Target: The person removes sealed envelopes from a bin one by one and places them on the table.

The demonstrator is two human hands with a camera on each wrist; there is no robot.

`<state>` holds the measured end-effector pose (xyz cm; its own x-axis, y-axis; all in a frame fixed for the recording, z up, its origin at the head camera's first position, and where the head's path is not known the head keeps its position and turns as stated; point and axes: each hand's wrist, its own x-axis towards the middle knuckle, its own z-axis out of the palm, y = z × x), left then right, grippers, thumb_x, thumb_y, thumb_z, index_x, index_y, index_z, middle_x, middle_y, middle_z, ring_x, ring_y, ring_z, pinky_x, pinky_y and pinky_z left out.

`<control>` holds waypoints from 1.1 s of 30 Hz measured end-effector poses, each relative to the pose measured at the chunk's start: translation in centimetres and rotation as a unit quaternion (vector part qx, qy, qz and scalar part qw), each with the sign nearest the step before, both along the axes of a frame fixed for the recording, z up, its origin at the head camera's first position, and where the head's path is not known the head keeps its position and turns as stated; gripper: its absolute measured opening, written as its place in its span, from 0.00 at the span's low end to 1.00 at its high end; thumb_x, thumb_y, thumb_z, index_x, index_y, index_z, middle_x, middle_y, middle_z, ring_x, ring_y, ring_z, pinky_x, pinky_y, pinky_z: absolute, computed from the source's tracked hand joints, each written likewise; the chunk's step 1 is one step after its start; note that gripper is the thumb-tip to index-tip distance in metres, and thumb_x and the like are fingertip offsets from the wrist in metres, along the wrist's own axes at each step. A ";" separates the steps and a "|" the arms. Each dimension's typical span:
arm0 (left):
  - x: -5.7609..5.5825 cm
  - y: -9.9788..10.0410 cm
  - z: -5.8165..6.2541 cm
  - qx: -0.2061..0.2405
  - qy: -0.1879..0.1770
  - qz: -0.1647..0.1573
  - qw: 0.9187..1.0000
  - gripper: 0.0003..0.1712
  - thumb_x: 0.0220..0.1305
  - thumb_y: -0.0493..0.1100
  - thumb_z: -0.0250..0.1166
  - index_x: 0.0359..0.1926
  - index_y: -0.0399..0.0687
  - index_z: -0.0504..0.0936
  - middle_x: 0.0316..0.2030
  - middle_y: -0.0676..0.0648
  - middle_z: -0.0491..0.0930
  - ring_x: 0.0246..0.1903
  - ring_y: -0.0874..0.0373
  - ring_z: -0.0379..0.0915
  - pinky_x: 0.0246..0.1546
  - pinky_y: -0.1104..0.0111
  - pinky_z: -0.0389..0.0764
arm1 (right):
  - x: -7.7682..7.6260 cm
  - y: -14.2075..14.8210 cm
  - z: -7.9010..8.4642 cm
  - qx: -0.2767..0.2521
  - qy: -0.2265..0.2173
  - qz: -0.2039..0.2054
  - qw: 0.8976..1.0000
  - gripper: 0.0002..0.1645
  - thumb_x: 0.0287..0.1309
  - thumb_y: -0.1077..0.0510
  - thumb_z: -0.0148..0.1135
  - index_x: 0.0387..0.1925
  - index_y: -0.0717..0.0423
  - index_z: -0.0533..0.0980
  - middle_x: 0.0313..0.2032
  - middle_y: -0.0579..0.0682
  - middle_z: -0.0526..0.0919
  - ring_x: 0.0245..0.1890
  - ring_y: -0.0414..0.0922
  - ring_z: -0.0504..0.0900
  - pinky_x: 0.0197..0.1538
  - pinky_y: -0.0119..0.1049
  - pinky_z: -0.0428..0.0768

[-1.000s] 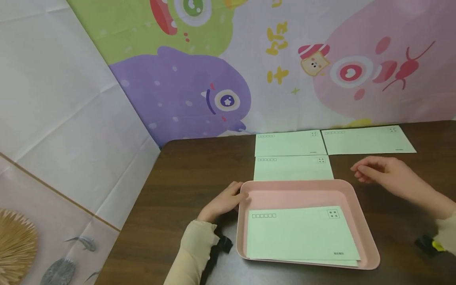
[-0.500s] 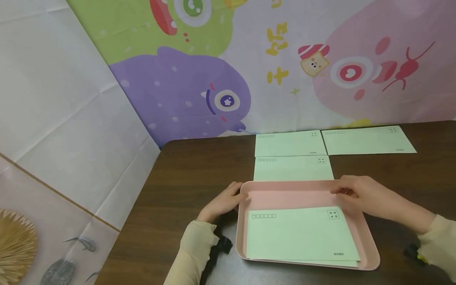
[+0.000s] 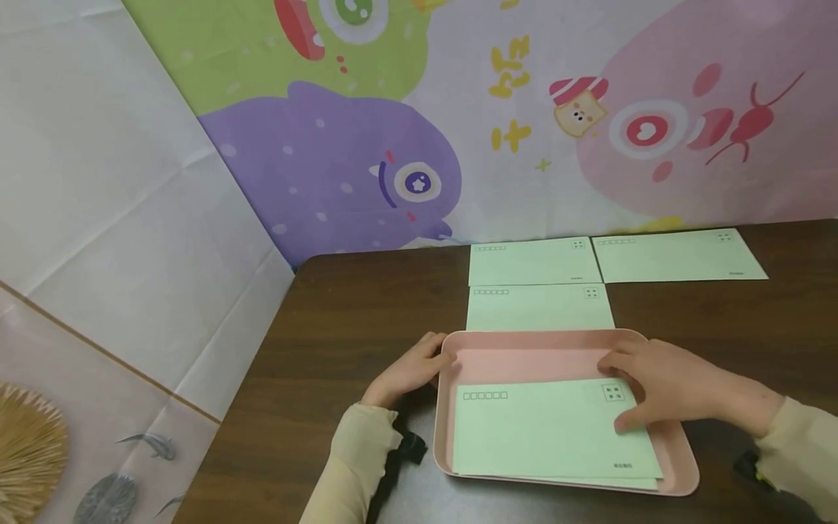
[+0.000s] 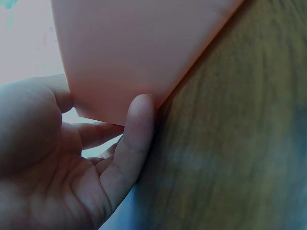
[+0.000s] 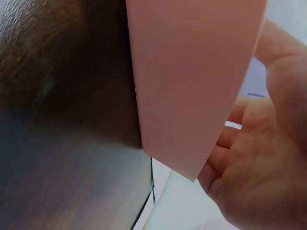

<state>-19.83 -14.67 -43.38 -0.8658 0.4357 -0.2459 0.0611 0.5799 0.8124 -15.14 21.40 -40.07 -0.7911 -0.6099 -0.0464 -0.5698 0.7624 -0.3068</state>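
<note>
A pink tray (image 3: 533, 362) lies on the table with a small stack of pale green envelopes (image 3: 550, 433) inside. My left hand (image 3: 407, 372) grips the tray's left rim near the far corner, its thumb over the edge; in the left wrist view a finger (image 4: 139, 117) lies against the outer wall. My right hand (image 3: 677, 382) reaches over the right rim, its fingers bent at the top envelope's far right corner and its thumb low on that envelope's right side. In the right wrist view the tray wall (image 5: 192, 81) hides part of this hand.
Two pale green envelopes (image 3: 533, 263) (image 3: 681, 258) lie side by side along the table's back edge. Another envelope (image 3: 540, 309) lies in front of the left one, partly covered by the tray's far rim. A cartoon-printed cloth (image 3: 517, 182) hangs behind the dark wooden table (image 3: 327, 320).
My right hand has come from the table right of the tray, over its far right corner, and down to the top envelope with thumb and fingers spread apart. The left hand stays on the rim.
</note>
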 end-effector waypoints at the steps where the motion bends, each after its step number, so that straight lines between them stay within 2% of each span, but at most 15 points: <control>1: 0.0 0.0 0.0 0.000 0.000 -0.001 1.000 0.21 0.65 0.50 0.49 0.55 0.47 0.70 0.45 0.44 0.65 0.37 0.55 0.69 0.32 0.67 0.77 | 0.0 0.0 -0.1 0.006 0.008 0.006 1.000 0.48 0.29 0.22 0.61 0.45 0.52 0.75 0.45 0.46 0.73 0.42 0.42 0.72 0.43 0.42 0.72; 5: 0.0 0.0 0.1 0.000 -0.002 -0.001 1.000 0.21 0.65 0.50 0.49 0.55 0.47 0.69 0.45 0.44 0.65 0.37 0.55 0.69 0.33 0.67 0.77 | 0.2 0.1 -0.4 0.015 0.023 0.018 0.999 0.55 0.24 0.17 0.56 0.47 0.53 0.75 0.43 0.45 0.72 0.46 0.46 0.70 0.45 0.45 0.70; 14: -0.1 0.1 0.2 -0.008 0.000 0.003 1.000 0.20 0.65 0.50 0.50 0.55 0.48 0.70 0.45 0.45 0.65 0.37 0.55 0.69 0.33 0.67 0.77 | 0.7 -0.1 -0.6 0.038 0.018 0.009 0.999 0.64 0.16 0.13 0.54 0.50 0.54 0.70 0.48 0.49 0.70 0.58 0.52 0.61 0.52 0.53 0.63; 20: -0.1 0.0 0.1 -0.007 -0.001 0.005 1.000 0.20 0.65 0.50 0.50 0.55 0.48 0.70 0.45 0.45 0.65 0.37 0.55 0.69 0.32 0.67 0.77 | 0.6 -0.1 -0.9 0.039 0.008 0.007 0.999 0.64 0.14 0.14 0.56 0.52 0.53 0.68 0.49 0.50 0.68 0.56 0.51 0.62 0.53 0.55 0.62; 23: 0.0 0.0 0.1 -0.006 -0.002 0.005 1.000 0.20 0.65 0.50 0.49 0.55 0.48 0.69 0.45 0.45 0.65 0.37 0.55 0.68 0.32 0.67 0.77 | 0.4 -0.1 -1.0 0.033 0.011 0.019 0.999 0.63 0.16 0.15 0.57 0.52 0.53 0.68 0.48 0.50 0.68 0.54 0.51 0.63 0.50 0.55 0.63; 33: 0.0 0.0 0.0 -0.005 -0.002 0.005 1.000 0.20 0.65 0.50 0.50 0.55 0.48 0.70 0.46 0.45 0.65 0.38 0.55 0.69 0.32 0.68 0.77 | 0.2 0.2 -1.1 0.024 0.021 0.027 0.999 0.57 0.20 0.17 0.58 0.50 0.50 0.68 0.44 0.44 0.66 0.46 0.44 0.66 0.46 0.47 0.65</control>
